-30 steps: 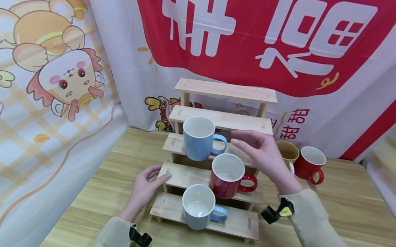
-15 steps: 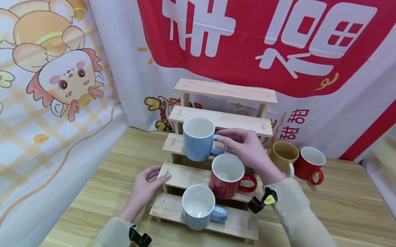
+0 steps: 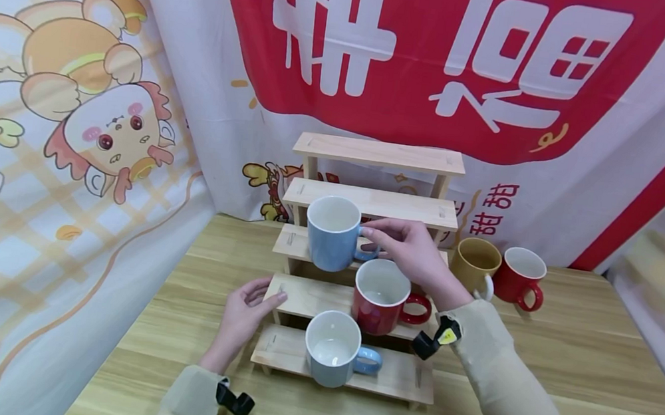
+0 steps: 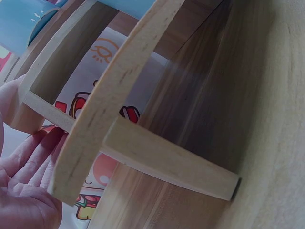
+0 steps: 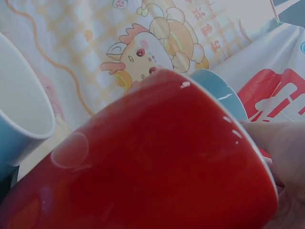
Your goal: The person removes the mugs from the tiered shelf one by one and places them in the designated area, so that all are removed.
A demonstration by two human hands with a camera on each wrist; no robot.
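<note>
Head view: saw a stepped wooden rack (image 3: pixel 369 201) mid-frame, presumably light and stiff, its left end pinched by the left hand (image 3: pixel 246 306). Found the upper blue mug (image 3: pixel 329 237) upright halfway up it, handle (image 3: pixel 366 253) pinched by the right hand (image 3: pixel 406 244); judged hard, slick, breakable, best held there. Noted the front red mug (image 3: pixel 379 305) just below, likely crowding that grip, a lower blue mug (image 3: pixel 330 357) beneath, mustard mug (image 3: pixel 474 264) and rear red mug (image 3: pixel 514 278) at right.

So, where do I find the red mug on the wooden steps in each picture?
Head: right of centre, on the second of the wooden steps from the bottom: the red mug.
Left wrist: not seen.
Right wrist: large across the middle and bottom.
Shared landmark: the printed cloth behind the steps.
</note>
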